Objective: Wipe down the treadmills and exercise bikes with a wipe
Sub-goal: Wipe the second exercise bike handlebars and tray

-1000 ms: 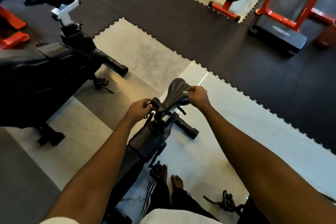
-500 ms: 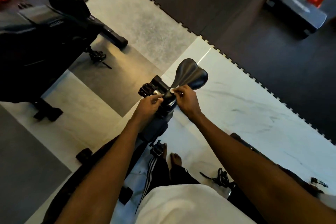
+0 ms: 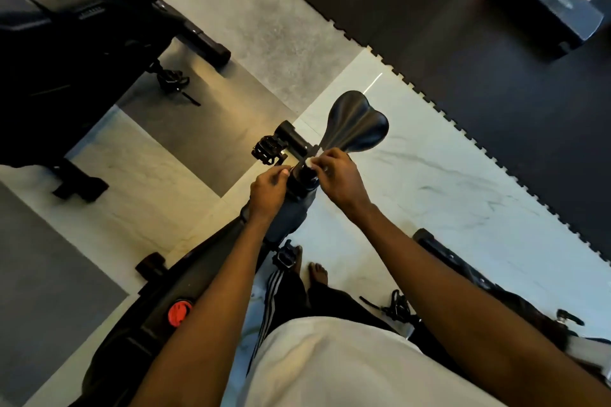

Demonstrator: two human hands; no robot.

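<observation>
Fingers [image 3: 325, 158] of R hand [image 3: 340, 182] are pinching the small white wipe [image 3: 310, 162] against the seat post [image 3: 299, 190], just under the saddle [image 3: 355, 124] nose; L hand [image 3: 269, 188] is gripping the post. R hand was rubbing the saddle side 1 s ago, so saddle prob. done, post is getting wiped. Wipe is looking tiny & crumpled

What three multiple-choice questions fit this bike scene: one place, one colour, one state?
1. Where is the wipe? A on the floor; B at the seat post under the saddle; C on a pedal.
2. What colour is the round knob on the frame? A red; B blue; C green.
3. What is the right hand doing? A hanging idle; B lying flat on the saddle; C pinching the wipe.
B: white shows against the post. A: it is bright red. C: its fingers curl on the wipe.
</observation>
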